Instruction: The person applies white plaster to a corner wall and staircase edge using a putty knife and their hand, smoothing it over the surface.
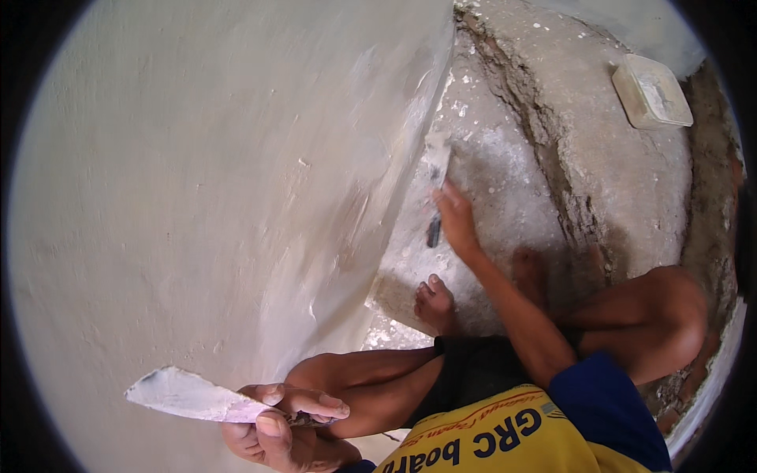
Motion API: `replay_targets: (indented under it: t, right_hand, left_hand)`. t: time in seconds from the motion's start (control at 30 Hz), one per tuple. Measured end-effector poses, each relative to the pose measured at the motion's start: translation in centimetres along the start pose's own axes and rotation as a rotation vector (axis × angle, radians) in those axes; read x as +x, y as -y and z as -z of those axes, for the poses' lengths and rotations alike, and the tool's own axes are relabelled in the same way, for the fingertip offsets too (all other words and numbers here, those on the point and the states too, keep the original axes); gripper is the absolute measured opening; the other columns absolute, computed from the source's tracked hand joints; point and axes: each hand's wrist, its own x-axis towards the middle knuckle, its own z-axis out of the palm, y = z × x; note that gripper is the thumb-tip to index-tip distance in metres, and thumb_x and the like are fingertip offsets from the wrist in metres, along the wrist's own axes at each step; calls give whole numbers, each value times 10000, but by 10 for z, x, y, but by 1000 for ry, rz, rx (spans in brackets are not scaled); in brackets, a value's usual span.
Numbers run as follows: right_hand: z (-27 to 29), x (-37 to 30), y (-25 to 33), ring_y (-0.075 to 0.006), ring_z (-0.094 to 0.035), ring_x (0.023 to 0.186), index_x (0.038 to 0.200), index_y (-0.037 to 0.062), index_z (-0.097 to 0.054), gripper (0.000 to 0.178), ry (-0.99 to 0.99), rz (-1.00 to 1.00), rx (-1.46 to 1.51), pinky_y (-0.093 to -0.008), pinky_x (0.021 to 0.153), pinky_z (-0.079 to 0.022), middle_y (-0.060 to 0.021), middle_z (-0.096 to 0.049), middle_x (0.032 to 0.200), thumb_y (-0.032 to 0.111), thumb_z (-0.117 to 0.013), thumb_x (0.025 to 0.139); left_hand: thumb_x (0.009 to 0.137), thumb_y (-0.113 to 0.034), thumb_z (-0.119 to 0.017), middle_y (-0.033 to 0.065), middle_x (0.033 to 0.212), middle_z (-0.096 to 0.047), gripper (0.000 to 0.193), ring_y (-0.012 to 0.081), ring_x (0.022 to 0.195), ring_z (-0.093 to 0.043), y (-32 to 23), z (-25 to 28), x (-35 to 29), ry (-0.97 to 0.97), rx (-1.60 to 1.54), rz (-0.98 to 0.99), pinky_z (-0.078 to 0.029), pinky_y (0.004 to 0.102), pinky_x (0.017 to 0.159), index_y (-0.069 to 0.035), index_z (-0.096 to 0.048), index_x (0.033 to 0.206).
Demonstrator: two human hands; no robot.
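Observation:
My left hand (pixel 292 441) is closed around the base of a broad, flat scraper (pixel 189 396) whose blade is coated in whitish putty; it is held close to me at the lower left, in front of the wall. Farther out, my right hand (pixel 457 221) grips a putty knife (pixel 438 154) with a dark handle and a putty-smeared blade. That blade points away from me, beside the lower edge of the grey-white plastered wall (pixel 236 181). Whether it touches the wall I cannot tell.
A squarish plastic tub (pixel 631 98) with whitish material inside stands at the far right. The rough concrete floor (pixel 505 189) is spattered white and broken by a crumbly groove (pixel 544 142). My bare feet (pixel 435 303) and bent knees are close to the wall.

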Motion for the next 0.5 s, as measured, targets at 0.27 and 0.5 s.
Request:
replay_targets:
  t: [0.27,0.5]
  right_hand:
    - [-58,-54,30,-136,-541,614,1370,72,-477,434,-94,-329,341,-306,507,-496,-72,-566,916,262,-423,984]
    - [-40,-87,60,-143,-539,538,1190,80,-512,309,-110,-486,453,-286,330,-437,-68,-542,909,300,-453,981]
  left_hand:
    - [1009,-161,-440,216,565,-571,300,227,429,-568,-16,12,-7,48,62,-60,-525,289,435,118,-478,1113]
    - [998,-140,-442,221,617,-599,326,266,486,-594,-4,46,12,289,-49,12,-552,331,491,106,-472,1210]
